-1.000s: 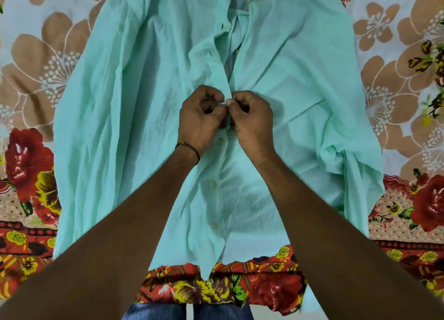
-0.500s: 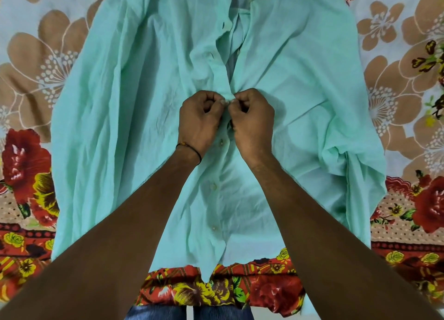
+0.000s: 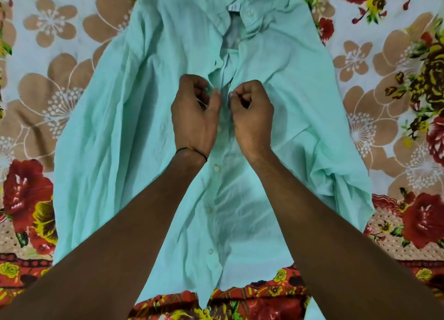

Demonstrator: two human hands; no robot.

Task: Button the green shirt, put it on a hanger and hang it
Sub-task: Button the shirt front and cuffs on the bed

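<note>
The mint green shirt [image 3: 125, 132] lies face up on a flowered bedsheet, collar [image 3: 254, 9] at the top. Several lower buttons, such as one button [image 3: 216, 168], are fastened along the placket; the chest above my hands gapes open. My left hand [image 3: 194, 117] pinches the left placket edge at mid-chest. My right hand [image 3: 252, 117] pinches the right placket edge a little apart from it. A thin black thread circles my left wrist.
The flowered bedsheet [image 3: 48, 84] spreads all round the shirt, brown blooms above and red roses toward the near edge [image 3: 420, 223]. The shirt's right sleeve [image 3: 343, 187] is bunched at the side. No hanger is in view.
My hands have moved up the placket and come slightly apart; before, their fingertips met on one button. More of the collar shows at the top of the view.
</note>
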